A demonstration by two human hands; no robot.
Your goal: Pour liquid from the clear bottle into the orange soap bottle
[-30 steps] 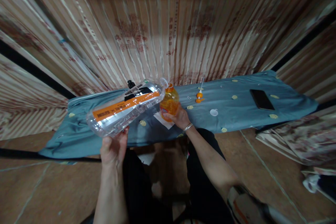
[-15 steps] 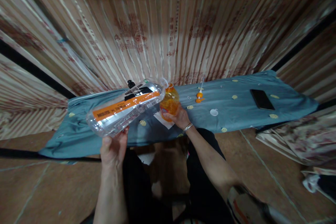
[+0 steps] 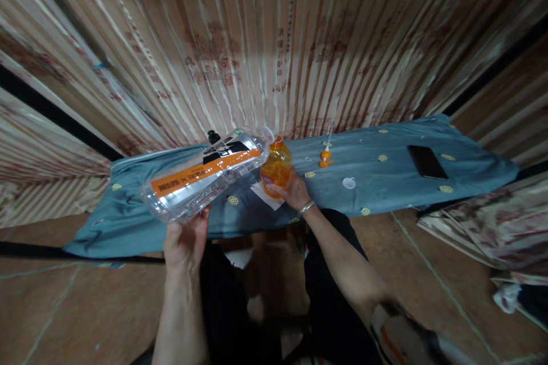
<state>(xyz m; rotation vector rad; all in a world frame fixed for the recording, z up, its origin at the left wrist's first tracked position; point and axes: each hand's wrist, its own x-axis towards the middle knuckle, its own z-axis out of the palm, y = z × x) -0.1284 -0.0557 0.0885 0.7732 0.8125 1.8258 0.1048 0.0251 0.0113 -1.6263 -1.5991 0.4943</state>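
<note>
My left hand (image 3: 187, 238) supports a large clear plastic bottle (image 3: 205, 174) from below, near its base. An orange, silver and black label wraps it, and it lies tilted with its neck toward the right. That neck meets the mouth of a smaller orange bottle (image 3: 277, 166); whether they touch I cannot tell. My right hand (image 3: 292, 189) is closed round the orange bottle's lower right side, holding it nearly upright above a white paper (image 3: 268, 198). An orange pump top (image 3: 325, 159) with a clear tube lies on the cloth to the right.
A blue-green patterned cloth (image 3: 377, 188) covers the narrow table. On it are a black phone (image 3: 427, 162) at the right and a round white cap (image 3: 349, 183). Something black with a pump-like top (image 3: 213, 136) stands behind the large bottle. Striped curtains (image 3: 257, 40) hang along the back.
</note>
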